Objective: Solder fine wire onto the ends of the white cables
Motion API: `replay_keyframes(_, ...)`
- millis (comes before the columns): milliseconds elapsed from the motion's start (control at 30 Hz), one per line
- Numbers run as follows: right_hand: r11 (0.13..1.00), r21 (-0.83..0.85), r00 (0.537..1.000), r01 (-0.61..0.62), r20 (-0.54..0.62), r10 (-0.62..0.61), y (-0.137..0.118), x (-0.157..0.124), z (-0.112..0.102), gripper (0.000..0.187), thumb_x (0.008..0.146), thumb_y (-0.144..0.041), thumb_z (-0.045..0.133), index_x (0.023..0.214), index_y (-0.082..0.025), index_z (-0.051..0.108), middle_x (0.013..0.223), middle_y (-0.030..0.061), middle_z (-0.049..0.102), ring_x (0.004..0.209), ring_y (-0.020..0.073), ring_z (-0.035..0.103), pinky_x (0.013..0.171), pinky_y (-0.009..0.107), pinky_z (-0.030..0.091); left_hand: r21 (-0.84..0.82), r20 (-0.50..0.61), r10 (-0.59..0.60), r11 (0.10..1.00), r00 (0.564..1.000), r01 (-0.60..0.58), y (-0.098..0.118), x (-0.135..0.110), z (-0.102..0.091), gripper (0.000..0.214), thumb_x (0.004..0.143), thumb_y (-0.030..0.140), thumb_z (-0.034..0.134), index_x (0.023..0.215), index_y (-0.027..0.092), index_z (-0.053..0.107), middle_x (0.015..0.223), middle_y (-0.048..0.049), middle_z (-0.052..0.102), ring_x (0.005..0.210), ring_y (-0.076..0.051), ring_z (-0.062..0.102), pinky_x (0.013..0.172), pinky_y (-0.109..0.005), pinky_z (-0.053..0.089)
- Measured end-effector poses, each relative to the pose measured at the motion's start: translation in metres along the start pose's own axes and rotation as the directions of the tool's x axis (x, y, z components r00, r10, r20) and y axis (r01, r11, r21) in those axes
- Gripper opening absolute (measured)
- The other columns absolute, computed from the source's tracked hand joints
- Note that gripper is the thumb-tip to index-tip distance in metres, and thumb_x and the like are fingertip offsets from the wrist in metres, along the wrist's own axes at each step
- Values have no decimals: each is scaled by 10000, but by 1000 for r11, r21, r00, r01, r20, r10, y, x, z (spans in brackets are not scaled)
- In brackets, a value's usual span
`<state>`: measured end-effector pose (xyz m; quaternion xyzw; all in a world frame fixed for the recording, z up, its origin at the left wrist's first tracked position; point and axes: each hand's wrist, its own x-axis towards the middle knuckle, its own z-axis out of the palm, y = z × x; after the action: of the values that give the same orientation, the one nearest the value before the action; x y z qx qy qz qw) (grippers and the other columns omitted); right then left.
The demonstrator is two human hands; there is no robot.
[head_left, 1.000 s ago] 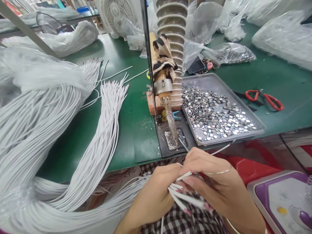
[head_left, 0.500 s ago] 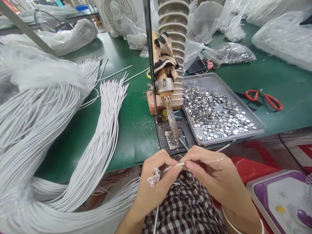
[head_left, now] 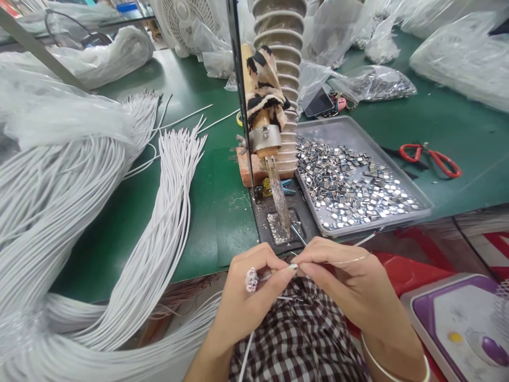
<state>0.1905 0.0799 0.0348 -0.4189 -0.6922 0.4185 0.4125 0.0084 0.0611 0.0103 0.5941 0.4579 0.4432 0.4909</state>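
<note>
My left hand (head_left: 258,289) is closed in a pinch on a white cable (head_left: 293,267), whose end shows at the thumb tip. Several more white cable ends (head_left: 252,279) with reddish tips stick out between thumb and forefinger. My right hand (head_left: 338,281) meets it, thumb and forefinger closed at the same cable end; their exact contact is partly hidden. Across the right fingers runs a thin shiny wire (head_left: 350,260). Just beyond both hands a soldering iron (head_left: 278,199) is clamped tip-down over a black base (head_left: 260,225) with silvery solder bits.
Right of the iron is a clear tray (head_left: 425,212) of small metal connectors (head_left: 350,180). Red-handled cutters (head_left: 445,163) lie beyond. White cable bundles (head_left: 159,228) cover the left. A ribbed duct (head_left: 280,53) rises behind the iron; a purple-white device (head_left: 457,323) stands lower right.
The white cable between my fingertips has shifted, with its end now showing at the left thumb. The cable ends in my left hand are bunched closer together. The view has shifted slightly.
</note>
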Motion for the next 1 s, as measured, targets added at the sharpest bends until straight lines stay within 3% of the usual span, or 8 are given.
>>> replay_keyframes(200,993,10,993,-119,16,118,-7,-1,0,263,898,-176,523,646,-185,599,568,-32,578,508,86,502,484,196,415,-48,35,62,997,997,-60,-3,1,3,168,910,281,696,779,180,726,709,-17,652,637,-145,550,607,-264,399)
replay_keyframes(333,975,-211,997,-67,-52,57,2,6,-6,294,955,-208,451,693,-200,585,650,-9,624,591,115,565,575,232,458,-92,3,108,990,994,-107,-5,4,2,104,912,222,691,861,208,781,791,-28,705,744,-162,608,682,-265,448)
replay_keyframes(433,779,-614,964,-125,-259,-50,25,22,-20,258,955,-217,442,835,-190,669,830,72,715,793,213,646,732,348,489,-130,-51,69,989,996,-76,-8,5,2,104,901,214,703,892,226,806,867,-37,721,801,-165,630,705,-259,462)
replay_keyframes(500,716,-677,957,-170,-288,-45,41,34,-30,192,899,-207,513,832,-176,691,851,112,714,871,281,640,767,412,475,-153,-92,27,987,995,-41,-10,5,4,70,873,214,736,873,222,806,906,-42,726,793,-161,636,675,-249,460)
replay_keyframes(633,725,-671,963,-154,-266,-42,52,43,-38,87,818,-200,629,745,-199,677,787,70,709,812,262,647,737,388,482,-171,-160,-6,985,987,-22,-11,6,10,114,877,177,708,774,191,756,935,-50,751,817,-167,665,693,-251,472)
replay_keyframes(767,791,-595,942,-140,-326,-78,37,30,-26,74,852,-184,612,822,-205,677,750,17,712,628,169,629,644,310,498,-152,-149,-31,988,988,8,-9,7,11,148,894,199,667,762,178,729,919,-71,782,836,-203,702,735,-291,511)
replay_keyframes(867,851,-523,935,-55,-325,-139,27,20,-15,112,894,-162,582,867,-220,674,783,3,713,654,150,643,644,276,503,-138,-148,-57,990,987,36,-6,8,10,148,889,207,670,758,179,734,903,-70,792,823,-210,713,723,-300,522)
replay_keyframes(1000,750,-657,923,-83,-334,-190,32,20,-19,206,984,-232,487,917,-208,681,827,43,730,747,186,670,699,305,491,-172,-167,-89,983,982,60,-5,7,9,162,886,196,662,744,191,739,900,-58,796,837,-206,720,737,-299,537)
